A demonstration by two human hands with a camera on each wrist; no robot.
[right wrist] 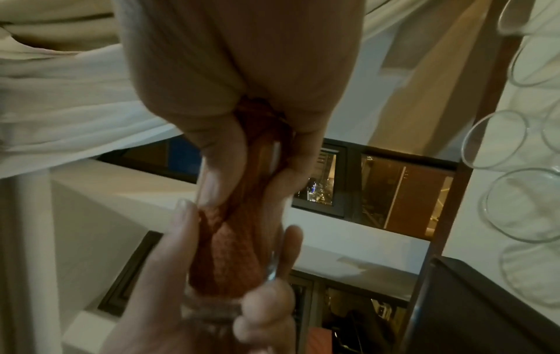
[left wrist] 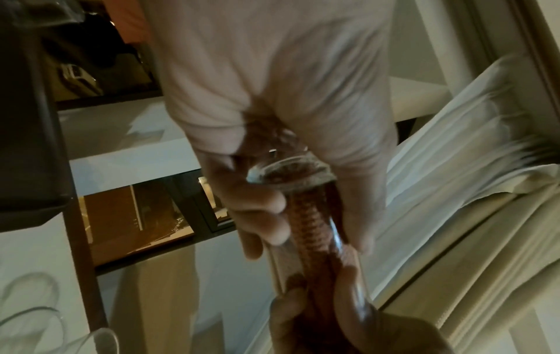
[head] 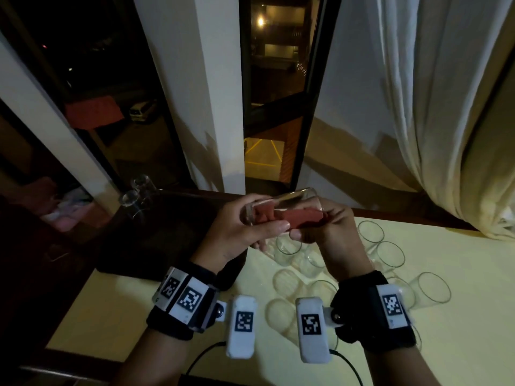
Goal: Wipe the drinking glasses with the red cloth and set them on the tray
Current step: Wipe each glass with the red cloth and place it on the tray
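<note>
Red cloth (head: pixel 302 217) inside held glass (head: pixel 281 203)

Cream curtain (head: pixel 434 112), dark window (head: pixel 274 87), yellow table (head: pixel 459 344)

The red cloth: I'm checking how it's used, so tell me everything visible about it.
The red cloth looks like coarse woven fabric, bunched and stuffed inside a clear drinking glass held sideways above the table. The left hand grips the glass; the right hand holds the cloth at the glass's mouth.
</note>
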